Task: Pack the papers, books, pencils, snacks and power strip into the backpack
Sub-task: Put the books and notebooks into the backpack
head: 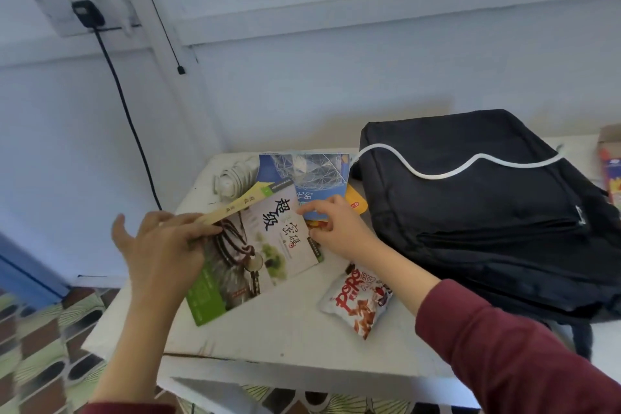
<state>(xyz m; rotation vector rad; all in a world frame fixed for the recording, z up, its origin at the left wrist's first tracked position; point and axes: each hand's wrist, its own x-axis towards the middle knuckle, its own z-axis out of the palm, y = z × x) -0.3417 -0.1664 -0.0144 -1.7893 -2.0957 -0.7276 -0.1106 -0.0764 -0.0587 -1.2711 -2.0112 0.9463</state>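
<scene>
A book with a green and white cover (265, 255) lies tilted on the white table (289, 336). My left hand (161, 249) grips its spine edge on the left. My right hand (332, 225) pinches its right edge. Under it lies a blue book (302, 175), with an orange packet (356, 203) poking out beside it. A white coiled power strip (235, 176) sits behind the books. A red and white snack bag (359, 302) lies in front of the black backpack (487, 212), which lies flat on the right with a white cord across it.
A black cable (131, 124) hangs from a wall socket at the left. A colourful box (611, 168) stands at the far right edge behind the backpack. The table's front edge is close to me, with patterned floor below it.
</scene>
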